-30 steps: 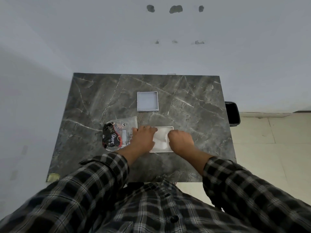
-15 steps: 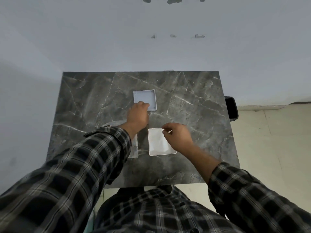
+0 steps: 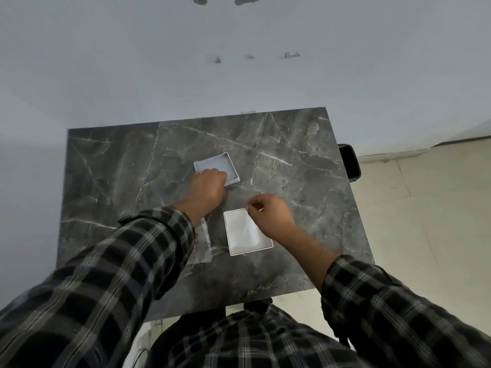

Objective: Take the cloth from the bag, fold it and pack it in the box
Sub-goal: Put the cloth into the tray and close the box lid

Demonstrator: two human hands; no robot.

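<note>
Two hands at work — left hand (image 3: 206, 188) gripping the lid (image 3: 221, 167), right hand (image 3: 268, 217) pinching the box (image 3: 249, 249) rim; cloth (image 3: 243, 231) inside looks soft, light — best pressed flat at its centre.

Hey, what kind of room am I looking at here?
Probably a bare indoor room set up as a simple work spot: a dark marble-pattern table pushed against a plain white wall, and a pale tiled floor. Nothing else furnishes it.

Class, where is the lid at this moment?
In the head view the lid lies mid-table, just beyond the box, with the left hand on its near edge.
</note>
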